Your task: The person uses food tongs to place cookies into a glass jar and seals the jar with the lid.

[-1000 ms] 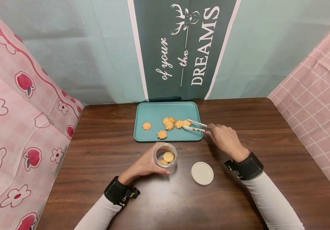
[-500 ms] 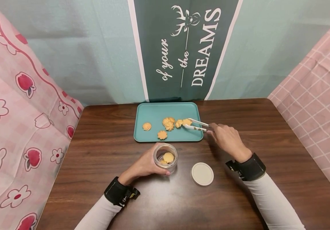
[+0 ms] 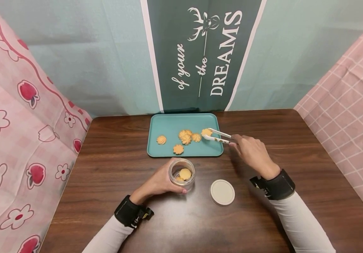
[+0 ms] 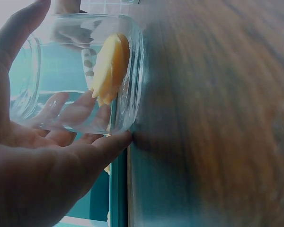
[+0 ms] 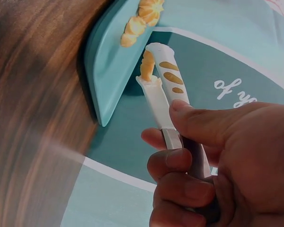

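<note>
My left hand [image 3: 162, 181] curls round a clear glass jar [image 3: 182, 172] that stands on the table, its mouth uncovered. Inside the jar lie a few yellow cookies [image 4: 111, 68]. My right hand [image 3: 251, 154] grips white-tipped tongs [image 5: 173, 80] by the handles. Between the tong tips is a piped butter cookie [image 5: 147, 66], raised over the right end of a teal tray [image 3: 156, 121]. More piped cookies [image 3: 186, 136] sit bunched in the middle of the tray, with one swirl cookie [image 3: 161, 140] at the left and a flower-shaped cookie [image 3: 178, 149] near the front rim.
A round cream lid [image 3: 222, 192] lies on the dark wooden table [image 3: 112, 151], right of the jar. Behind the tray hangs a green cloth with white lettering [image 3: 200, 70]. Pink patterned cloths border the left and right sides.
The tongs have closed on the rightmost cookie and drawn it up and away from its neighbour on the tray. My right hand has shifted slightly right. The left hand and jar stay put.
</note>
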The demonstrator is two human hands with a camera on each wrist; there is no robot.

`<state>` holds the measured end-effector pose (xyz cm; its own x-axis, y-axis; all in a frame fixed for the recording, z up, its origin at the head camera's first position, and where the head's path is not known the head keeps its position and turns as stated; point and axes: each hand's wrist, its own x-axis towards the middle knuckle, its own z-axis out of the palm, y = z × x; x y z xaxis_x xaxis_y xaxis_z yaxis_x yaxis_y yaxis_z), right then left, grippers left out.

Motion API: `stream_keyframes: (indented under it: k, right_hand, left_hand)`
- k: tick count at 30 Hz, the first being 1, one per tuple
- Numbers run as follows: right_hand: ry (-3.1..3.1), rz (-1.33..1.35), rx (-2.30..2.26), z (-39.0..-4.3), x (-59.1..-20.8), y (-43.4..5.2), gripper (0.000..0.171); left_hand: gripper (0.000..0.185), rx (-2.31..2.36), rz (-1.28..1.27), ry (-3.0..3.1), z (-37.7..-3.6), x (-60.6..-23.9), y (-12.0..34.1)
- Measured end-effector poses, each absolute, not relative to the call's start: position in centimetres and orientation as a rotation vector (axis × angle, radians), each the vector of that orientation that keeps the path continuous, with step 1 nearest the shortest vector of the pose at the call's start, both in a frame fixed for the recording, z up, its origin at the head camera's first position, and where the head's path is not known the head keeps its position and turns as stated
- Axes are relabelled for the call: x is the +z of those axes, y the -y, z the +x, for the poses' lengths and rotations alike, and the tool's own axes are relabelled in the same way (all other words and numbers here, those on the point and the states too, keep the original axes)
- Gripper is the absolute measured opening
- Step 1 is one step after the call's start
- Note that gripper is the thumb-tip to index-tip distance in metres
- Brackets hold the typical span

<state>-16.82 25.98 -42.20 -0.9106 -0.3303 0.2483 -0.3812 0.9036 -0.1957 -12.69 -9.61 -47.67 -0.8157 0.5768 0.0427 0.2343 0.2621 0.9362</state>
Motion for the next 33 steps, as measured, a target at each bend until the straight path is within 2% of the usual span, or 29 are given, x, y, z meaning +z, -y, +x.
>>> stream_keyframes:
  k: [33]
  right_hand:
    - [2.723, 0.588, 0.349, -14.1, -38.4, -25.3, 0.03]
  left_hand:
    - [0.092, 1.606, 0.772, -2.196, -12.7, -47.5, 9.4]
